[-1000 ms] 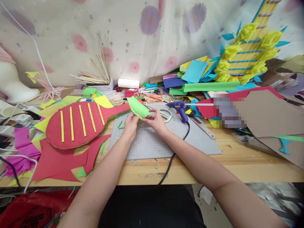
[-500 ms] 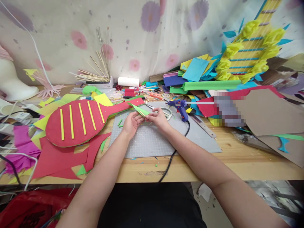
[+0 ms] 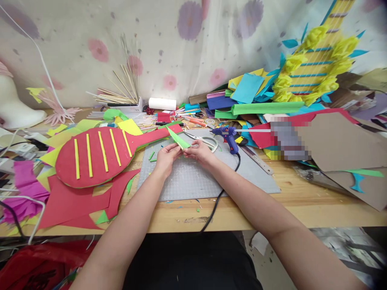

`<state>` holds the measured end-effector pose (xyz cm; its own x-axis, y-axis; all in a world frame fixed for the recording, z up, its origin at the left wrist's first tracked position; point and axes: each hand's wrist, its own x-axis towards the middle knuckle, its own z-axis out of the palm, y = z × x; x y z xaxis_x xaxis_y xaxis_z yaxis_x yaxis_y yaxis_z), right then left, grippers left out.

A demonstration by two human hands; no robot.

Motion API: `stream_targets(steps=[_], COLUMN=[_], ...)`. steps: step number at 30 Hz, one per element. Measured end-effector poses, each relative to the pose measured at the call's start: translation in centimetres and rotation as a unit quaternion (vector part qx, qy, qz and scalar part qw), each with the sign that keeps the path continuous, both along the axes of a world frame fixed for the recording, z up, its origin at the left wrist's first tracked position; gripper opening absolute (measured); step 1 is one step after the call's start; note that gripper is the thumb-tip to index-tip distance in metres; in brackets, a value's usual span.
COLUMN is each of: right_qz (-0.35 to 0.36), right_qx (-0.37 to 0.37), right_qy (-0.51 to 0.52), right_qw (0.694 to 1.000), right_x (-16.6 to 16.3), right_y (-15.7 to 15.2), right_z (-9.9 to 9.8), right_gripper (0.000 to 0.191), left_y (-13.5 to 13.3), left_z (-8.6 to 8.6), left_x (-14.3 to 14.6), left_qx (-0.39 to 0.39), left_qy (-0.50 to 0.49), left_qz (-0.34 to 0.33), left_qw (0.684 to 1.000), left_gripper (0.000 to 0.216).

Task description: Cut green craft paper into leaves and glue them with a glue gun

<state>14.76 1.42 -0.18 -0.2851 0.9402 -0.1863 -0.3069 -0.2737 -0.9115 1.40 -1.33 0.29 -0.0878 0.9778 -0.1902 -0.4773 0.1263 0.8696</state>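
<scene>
Both my hands meet over the grey cutting mat (image 3: 193, 181) and pinch a small green paper leaf (image 3: 177, 139), folded narrow and pointing up and left. My left hand (image 3: 167, 158) grips its lower left side with closed fingers. My right hand (image 3: 200, 151) grips the lower right end, fingers pinched together. Just beyond the leaf lie scissors (image 3: 203, 139) and a blue glue gun (image 3: 228, 136). A red paper guitar body (image 3: 96, 156) with yellow strips lies to the left of my hands.
Red, yellow and magenta paper scraps cover the table's left. Stacked coloured sheets and a yellow-and-blue paper guitar neck (image 3: 314, 64) fill the back right. Brown cardboard (image 3: 338, 141) lies right. The glue gun's black cord (image 3: 220, 193) runs off the front edge. A metal ruler (image 3: 256, 159) lies beside the mat.
The green leaf has been folded from a broad open sheet into a narrow pointed shape. Both hands stayed together over the mat, shifting only slightly.
</scene>
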Motion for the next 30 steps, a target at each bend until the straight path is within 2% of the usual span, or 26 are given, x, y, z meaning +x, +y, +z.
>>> stream_targets(steps=[6, 10, 12, 17, 23, 30], right_qz=[0.003, -0.07, -0.084, -0.047, -0.029, -0.078], right_qx=[0.05, 0.085, 0.108, 0.167, 0.157, 0.182], right_qy=[-0.04, -0.037, -0.03, 0.011, 0.035, -0.048], right_qw=[0.998, 0.993, 0.99, 0.985, 0.987, 0.979], right_x=[-0.25, -0.2, -0.05, 0.02, -0.09, -0.38], right_y=[-0.09, 0.43, 0.65, 0.34, 0.09, 0.44], right_z=[0.07, -0.22, -0.41, -0.31, 0.01, -0.57], right_gripper=[0.056, 0.059, 0.06, 0.056, 0.054, 0.052], left_y=[0.35, 0.42, 0.39, 0.5, 0.73, 0.71], left_z=[0.04, 0.01, -0.03, -0.13, -0.48, -0.49], left_x=[0.07, 0.0, 0.03, 0.24, 0.15, 0.24], left_qx=[-0.013, -0.032, -0.036, -0.037, -0.018, -0.003], left_qy=[0.031, 0.081, 0.094, 0.132, 0.148, 0.159], left_qz=[0.037, 0.055, 0.053, 0.063, 0.068, 0.073], left_qw=[0.999, 0.995, 0.994, 0.989, 0.986, 0.985], left_gripper=[0.03, 0.026, 0.025, 0.019, 0.015, 0.014])
